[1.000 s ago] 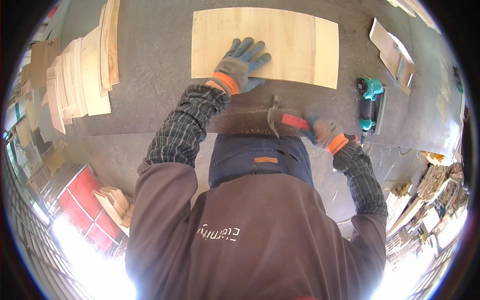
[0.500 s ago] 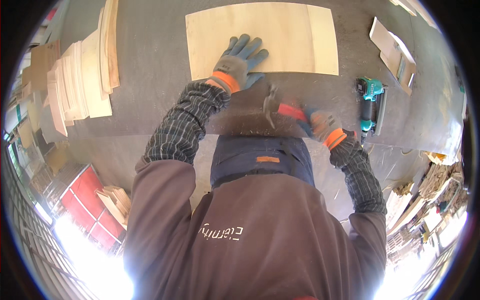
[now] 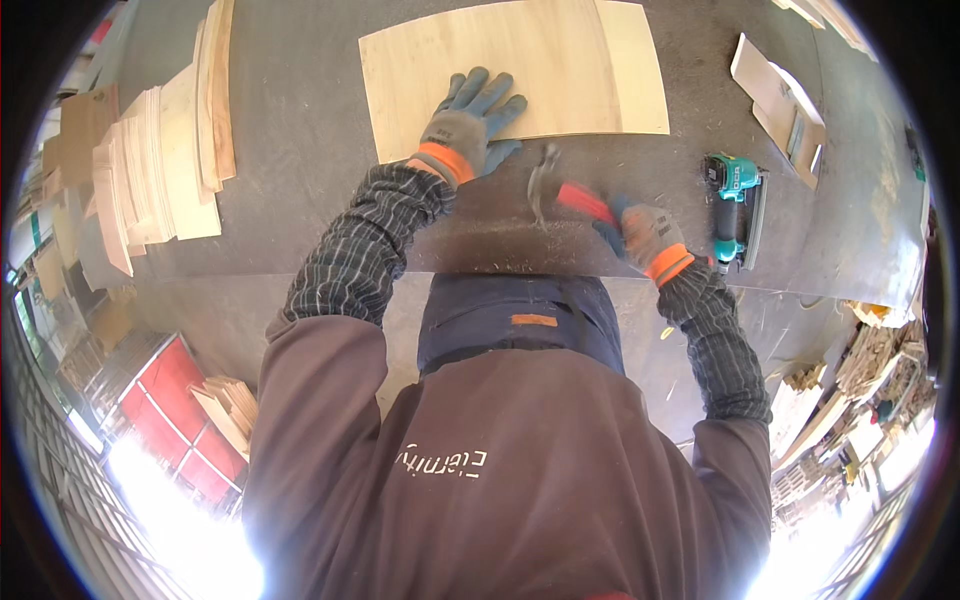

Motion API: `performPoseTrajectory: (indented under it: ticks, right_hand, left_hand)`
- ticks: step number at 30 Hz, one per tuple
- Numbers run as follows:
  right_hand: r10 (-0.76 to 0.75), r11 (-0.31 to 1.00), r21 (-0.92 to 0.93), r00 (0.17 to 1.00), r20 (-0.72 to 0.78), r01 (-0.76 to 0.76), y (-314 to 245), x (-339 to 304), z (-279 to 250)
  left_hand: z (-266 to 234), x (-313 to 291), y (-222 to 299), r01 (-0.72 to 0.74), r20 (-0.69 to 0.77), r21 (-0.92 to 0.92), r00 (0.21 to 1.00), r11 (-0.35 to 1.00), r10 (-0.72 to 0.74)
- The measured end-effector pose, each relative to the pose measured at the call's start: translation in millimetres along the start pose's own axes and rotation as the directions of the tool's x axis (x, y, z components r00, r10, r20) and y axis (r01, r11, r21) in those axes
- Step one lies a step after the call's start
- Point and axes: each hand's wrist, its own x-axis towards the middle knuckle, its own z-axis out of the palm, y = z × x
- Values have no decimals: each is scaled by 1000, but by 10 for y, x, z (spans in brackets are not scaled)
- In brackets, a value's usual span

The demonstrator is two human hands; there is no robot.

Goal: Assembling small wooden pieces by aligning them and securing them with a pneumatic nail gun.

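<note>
My left hand (image 3: pixel 462 125), in a grey and blue glove with an orange cuff, lies spread on the near left part of a pale plywood panel (image 3: pixel 540 60). The panel rests on the dark worktable (image 3: pixel 300 130), with a narrower strip at its right end. In my right hand (image 3: pixel 642 236), gloved the same way, is a claw hammer (image 3: pixel 583 201) with a red handle. Its metal head points left, just off the panel's near edge and close to my left hand's wrist side. My fingers are wrapped round the grip.
A teal nail gun (image 3: pixel 735 210) lies right of my right hand. Beyond it rest joined wooden pieces (image 3: pixel 780 105). Thin boards (image 3: pixel 165 160) are stacked at the table's left. Below left stands a red panelled box (image 3: pixel 180 415); wood scraps (image 3: pixel 860 390) pile up at the lower right.
The plywood panel has turned slightly, its left end now nearer me, and shifted a little left with my left hand. The hammer stays in my right hand, which has moved slightly.
</note>
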Motion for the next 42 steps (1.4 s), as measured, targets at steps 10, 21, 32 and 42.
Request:
performPoseTrajectory:
  ticks: [10,21,32,42]
  right_hand:
    - [-17,995,-101,997,75,25,27,94,74]
    - [40,997,73,682,-730,20,149,-494,104]
    - [572,758,120,564,-596,-641,2095,-698,814]
    - [522,316,949,831,-193,22,331,-907,-891]
  left_hand:
    - [37,19,-34,38,-30,-11,999,999,-39]
    - [7,22,-4,57,-17,-27,998,998,-58]
    - [51,75,19,29,-56,-53,998,998,-32]
    - [90,-59,-53,68,-44,-42,997,997,-70]
